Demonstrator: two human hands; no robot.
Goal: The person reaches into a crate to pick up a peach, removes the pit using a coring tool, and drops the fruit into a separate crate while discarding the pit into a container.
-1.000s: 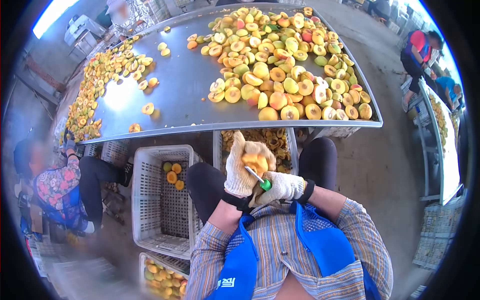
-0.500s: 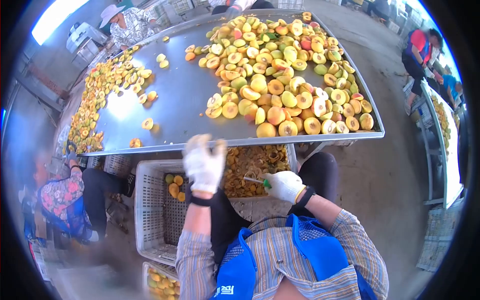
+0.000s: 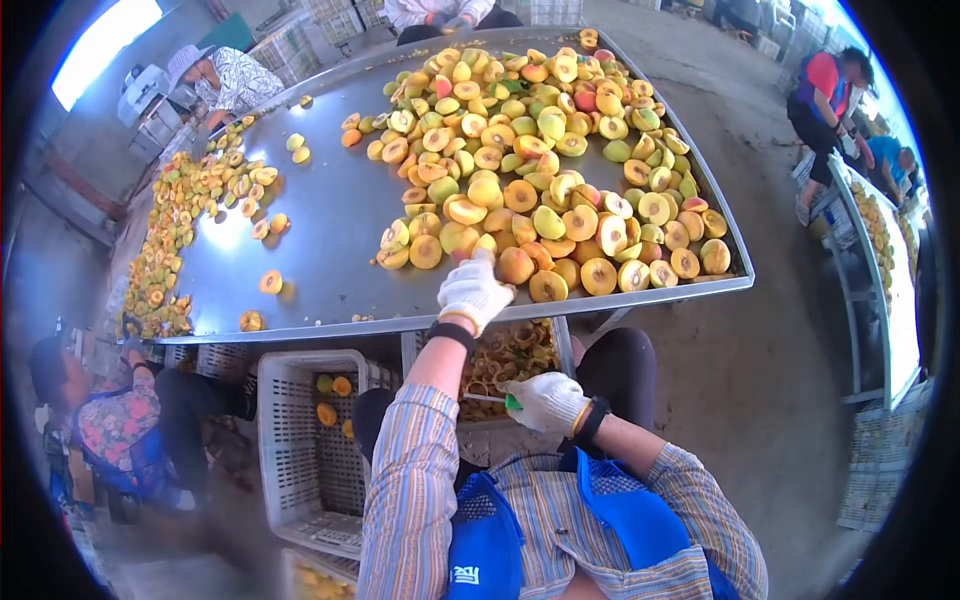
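A large heap of halved yellow-orange fruit [image 3: 520, 195] covers the right part of the metal table [image 3: 330, 250]. At the heap's near edge is my left hand [image 3: 475, 293], in a white glove, its fingertips touching fruit; whether it grips a piece is hidden. Lower right, my right hand [image 3: 545, 402], also gloved, is closed round the green handle of a thin metal tool [image 3: 482, 396]. The tool points left over a crate of peelings and scraps [image 3: 515, 355].
A white plastic crate [image 3: 290, 450] with a few fruits stands at lower left. More fruit [image 3: 160, 240] lies along the table's left edge. People sit at the left, far left corner and far side; others work at another table [image 3: 900, 300] on the right.
My left hand has moved from above the table's near edge up and right to the fruit heap. My right hand still holds the tool, slightly lower and left. The view has shifted slightly.
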